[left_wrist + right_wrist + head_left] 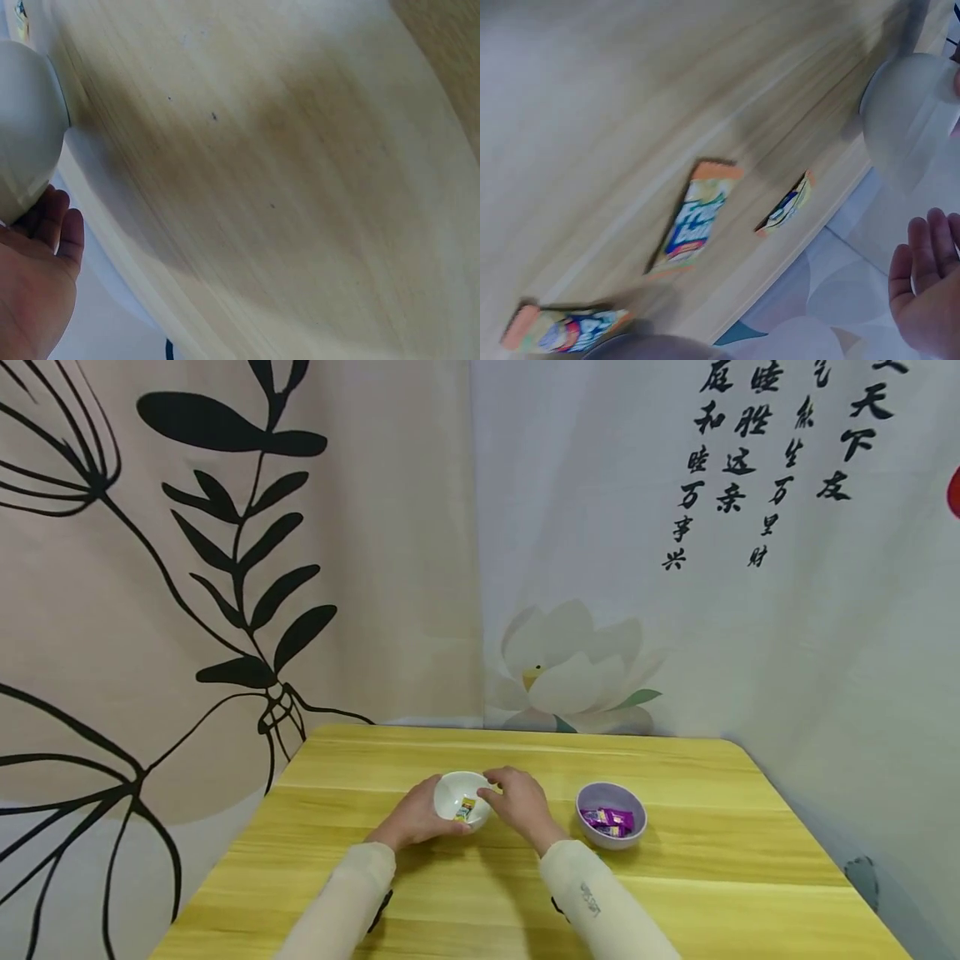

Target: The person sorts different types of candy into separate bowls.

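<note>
"Sleeves [337, 893] sit closest in the head view. What do the 2 hands hold?"

"Left hand [416, 816] grips the white bowl [452, 792], thumb along its near side; 1 yellow packet [466, 810] lies inside. Right hand [522, 802] is at the opposite rim, with nothing showing between thumb and fingers. I can't tell whether it touches."

"And beside that?"

"Purple bowl [611, 795], with purple wrappers [613, 818] in it, on the table [465, 918]. I'd carry the right wrist clear of it."

"Left wrist view, then."

"Left fingers [71, 236] curl against the white bowl's outer wall. Its inside is hidden, so the packet can't be checked from there. An even hold low on the wall should suit a smooth bowl; pressing hard at 1 spot could let it slip."

"Right wrist view?"

"Right fingers are relaxed and hold nothing, near the white bowl. 3 loose packets [694, 217] lie apart on the table; the head view doesn't show them there. I'd tilt the bowl only slowly, and steady the rim with the right hand if it wobbles."
</note>
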The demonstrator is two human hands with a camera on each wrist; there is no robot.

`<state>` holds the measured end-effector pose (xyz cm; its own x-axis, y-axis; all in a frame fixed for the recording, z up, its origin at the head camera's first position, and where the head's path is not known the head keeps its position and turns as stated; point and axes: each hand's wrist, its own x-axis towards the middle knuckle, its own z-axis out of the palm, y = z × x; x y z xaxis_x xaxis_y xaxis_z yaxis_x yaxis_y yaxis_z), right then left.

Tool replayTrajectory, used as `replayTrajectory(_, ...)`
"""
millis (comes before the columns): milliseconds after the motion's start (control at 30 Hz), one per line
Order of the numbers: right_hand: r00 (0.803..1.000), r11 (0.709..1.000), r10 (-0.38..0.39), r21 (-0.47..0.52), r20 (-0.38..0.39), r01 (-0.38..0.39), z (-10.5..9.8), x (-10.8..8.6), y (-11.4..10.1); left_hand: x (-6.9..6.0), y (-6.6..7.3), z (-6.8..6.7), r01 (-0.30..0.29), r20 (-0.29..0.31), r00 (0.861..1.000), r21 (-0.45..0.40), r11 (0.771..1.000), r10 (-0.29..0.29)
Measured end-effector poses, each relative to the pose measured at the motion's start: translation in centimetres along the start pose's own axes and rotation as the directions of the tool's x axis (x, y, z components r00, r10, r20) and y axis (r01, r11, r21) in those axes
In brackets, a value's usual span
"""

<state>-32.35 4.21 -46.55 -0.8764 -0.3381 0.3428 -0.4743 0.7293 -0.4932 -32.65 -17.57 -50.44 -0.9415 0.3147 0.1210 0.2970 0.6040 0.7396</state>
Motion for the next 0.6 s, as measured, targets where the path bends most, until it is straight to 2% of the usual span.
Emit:
replayTrajectory(133, 1.0, 0.999, 0.006, 0.031, -0.002, -0.006, -0.7, -0.9, 0.4, 0.0, 0.2, 0.0, 0.001, -0.008, 1.0, 0.02, 1.0, -0.001)
replayTrajectory(300, 1.0, 0.997, 0.028, 0.066, -0.014, -0.027, -1.2, -2.5, 0.9, 0.1, 0.1, 0.0, 0.032, -0.015, 0.999, 0.028, 0.999, -0.032)
replayTrajectory(500, 0.995, 0.993, 0.091, 0.074, -0.043, -0.088, -1.8, -5.1, 2.2, 0.1, 0.0, 0.0, 0.031, -0.018, 0.999, 0.038, 0.999, -0.03)
replayTrajectory(600, 0.989, 0.989, 0.125, 0.093, -0.083, -0.118, -2.3, -6.4, 2.7, 0.2, 0.0, 0.1, 0.043, -0.016, 0.999, 0.038, 0.998, -0.042)
